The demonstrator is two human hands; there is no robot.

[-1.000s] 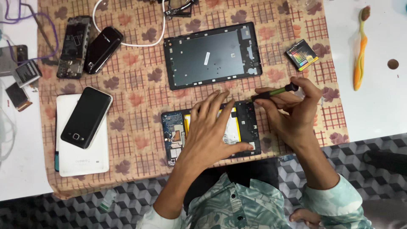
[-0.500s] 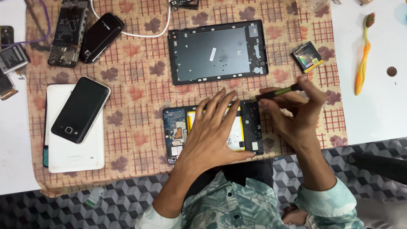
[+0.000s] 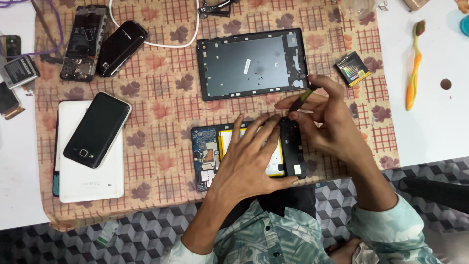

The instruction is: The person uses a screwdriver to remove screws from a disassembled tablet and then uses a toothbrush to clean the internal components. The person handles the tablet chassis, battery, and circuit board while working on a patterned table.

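well left of the fingers: dark blank phone screen, lying on a white tablet. just above the fingers: small white label on the grey back cover. right of the fingertips: small black box with yellow and green edging. far left: grey-labelled battery.

Blue circuit board; checked, leaf-print tablecloth; orange toothbrush.
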